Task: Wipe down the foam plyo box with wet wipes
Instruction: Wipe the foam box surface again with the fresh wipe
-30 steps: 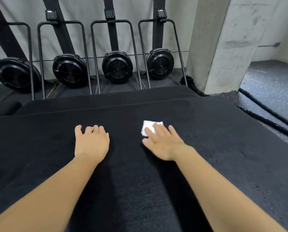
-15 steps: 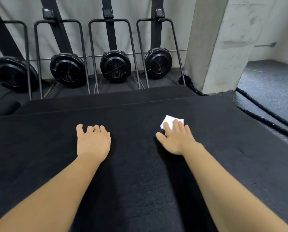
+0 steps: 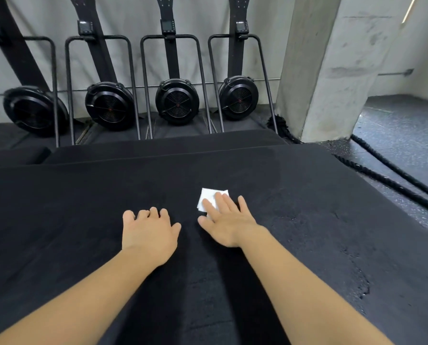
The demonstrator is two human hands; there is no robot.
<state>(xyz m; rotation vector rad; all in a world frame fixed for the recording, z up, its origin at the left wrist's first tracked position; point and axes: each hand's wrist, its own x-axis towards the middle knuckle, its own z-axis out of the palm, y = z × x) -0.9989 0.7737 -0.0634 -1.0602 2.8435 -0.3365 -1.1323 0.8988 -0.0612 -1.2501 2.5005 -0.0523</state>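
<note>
The right hand (image 3: 229,224) lies flat with its fingers straight, pressing a white wet wipe (image 3: 209,200) (folded into a small square) onto the top of the black foam plyo box (image 3: 307,232), while the left hand (image 3: 148,235) rests on the box beside it, fingers bent a little.

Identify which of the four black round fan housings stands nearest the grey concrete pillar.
The rightmost black round fan housing, which is directly beside the grey concrete pillar. The other three stand further left in the row.
</note>
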